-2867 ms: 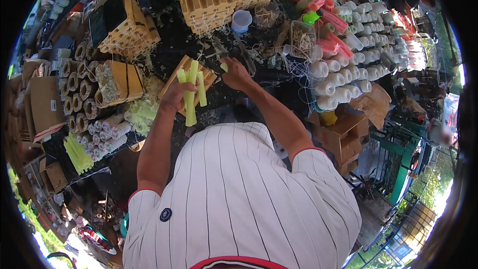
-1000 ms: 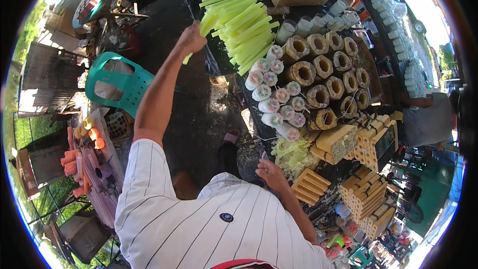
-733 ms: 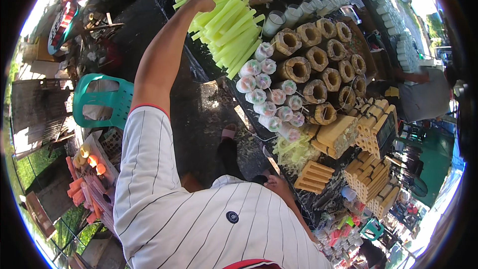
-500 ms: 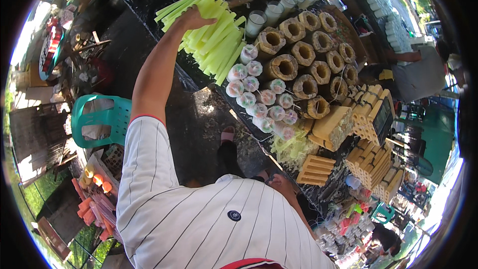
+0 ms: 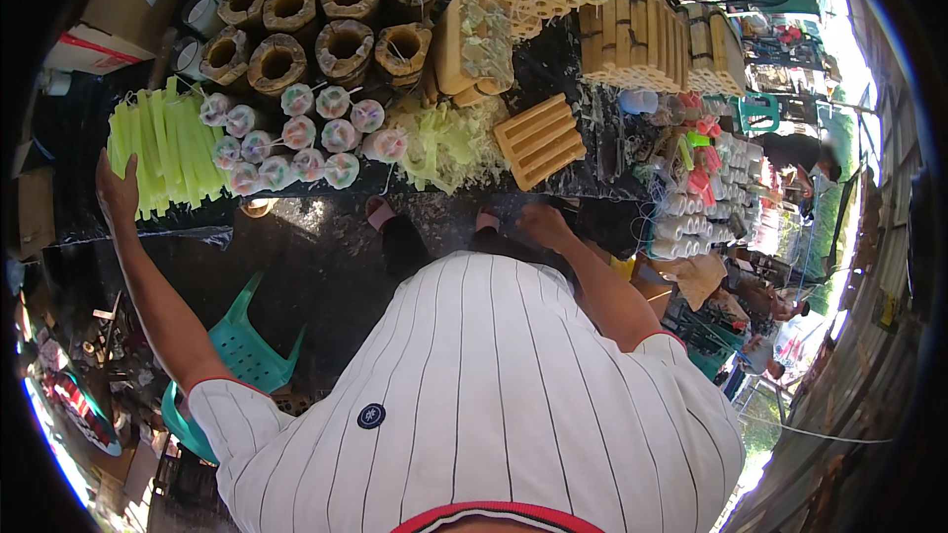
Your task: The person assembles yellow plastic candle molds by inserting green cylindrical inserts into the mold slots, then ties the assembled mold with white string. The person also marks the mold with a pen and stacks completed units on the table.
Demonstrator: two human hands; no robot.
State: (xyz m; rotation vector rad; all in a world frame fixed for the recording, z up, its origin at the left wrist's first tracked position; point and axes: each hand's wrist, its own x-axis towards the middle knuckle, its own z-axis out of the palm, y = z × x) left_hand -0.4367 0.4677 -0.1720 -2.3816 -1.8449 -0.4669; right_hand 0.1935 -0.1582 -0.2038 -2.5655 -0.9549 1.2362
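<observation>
A pile of long, pale yellow-green sticks (image 5: 170,150), waxy like candles, lies at the left end of the dark table. My left hand (image 5: 118,190) rests against the pile's left side, thumb apart from the fingers, gripping nothing that I can see. Off the table's near edge, my right hand (image 5: 545,227) hangs over the floor with its fingers loosely curled; no object shows in it. Just right of the sticks stand several white, plastic-wrapped cylinders (image 5: 298,132) with strings at their tops. Beyond these are brown hexagonal tubes (image 5: 276,64) with round holes.
Yellow-green scraps (image 5: 444,143) and a ridged yellow wooden block (image 5: 540,141) lie along the near edge. Farther right are banded wooden blocks (image 5: 632,42) and white wrapped bundles (image 5: 681,207). A cardboard box (image 5: 128,0) stands far left; a green plastic chair (image 5: 247,341) is behind my left arm.
My body and view have turned right, so the table now runs across the top. My left hand has gone from on top of the sticks to their left side. My right hand reaches farther forward.
</observation>
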